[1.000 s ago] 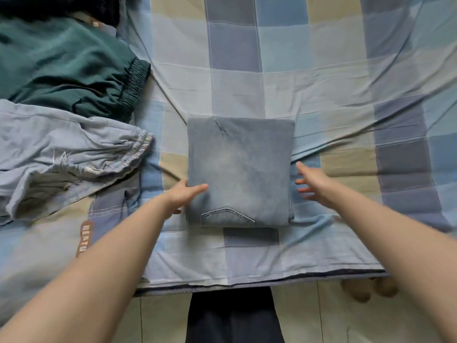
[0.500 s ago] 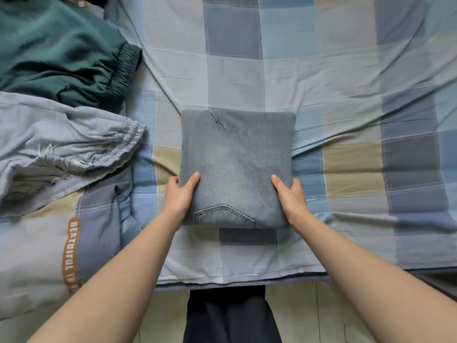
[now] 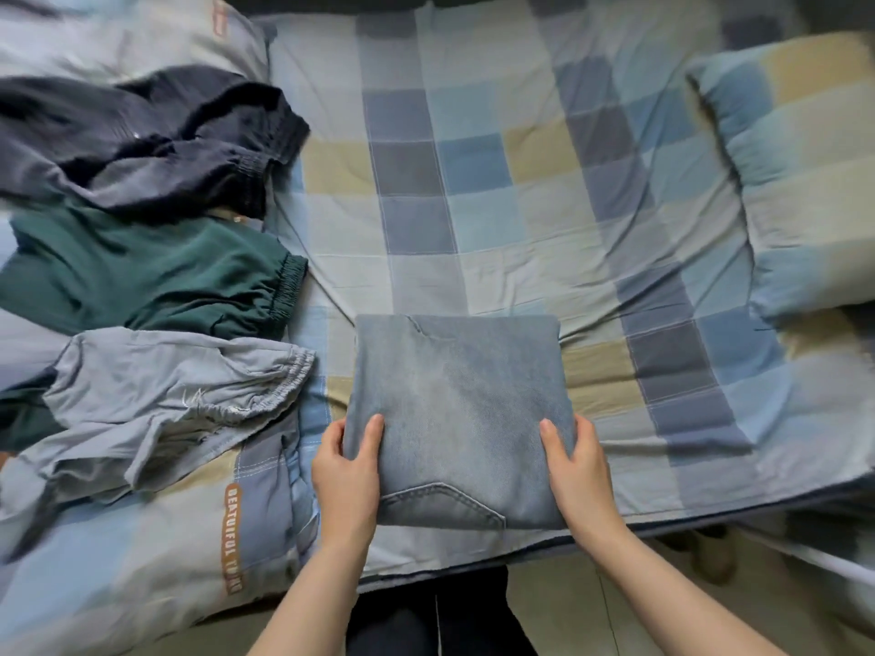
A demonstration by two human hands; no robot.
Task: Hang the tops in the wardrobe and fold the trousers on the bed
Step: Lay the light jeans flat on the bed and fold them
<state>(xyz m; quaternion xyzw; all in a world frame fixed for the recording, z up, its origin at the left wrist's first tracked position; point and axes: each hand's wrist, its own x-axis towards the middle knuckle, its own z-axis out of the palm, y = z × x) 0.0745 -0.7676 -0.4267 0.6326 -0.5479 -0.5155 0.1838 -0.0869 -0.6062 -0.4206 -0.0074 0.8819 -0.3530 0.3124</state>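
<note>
A pair of light blue jeans (image 3: 459, 419), folded into a square, lies near the front edge of the bed (image 3: 521, 220). My left hand (image 3: 348, 475) grips its left side, thumb on top and fingers tucked under. On the opposite side my right hand (image 3: 575, 471) holds the fold the same way. Three unfolded pairs of trousers lie in a row at the left: dark navy ones (image 3: 156, 139) at the back, dark green ones (image 3: 151, 277) in the middle, pale grey ones (image 3: 165, 400) nearest me.
A checked pillow (image 3: 805, 182) lies at the right of the bed. A checked quilt (image 3: 156, 551) with orange lettering is bunched at the front left under the trousers. Tiled floor (image 3: 568, 603) and my dark-clad legs show below the bed edge.
Both hands closed in from beside the folded jeans and took hold of its two sides. The view pulled back, showing the navy trousers and the pillow.
</note>
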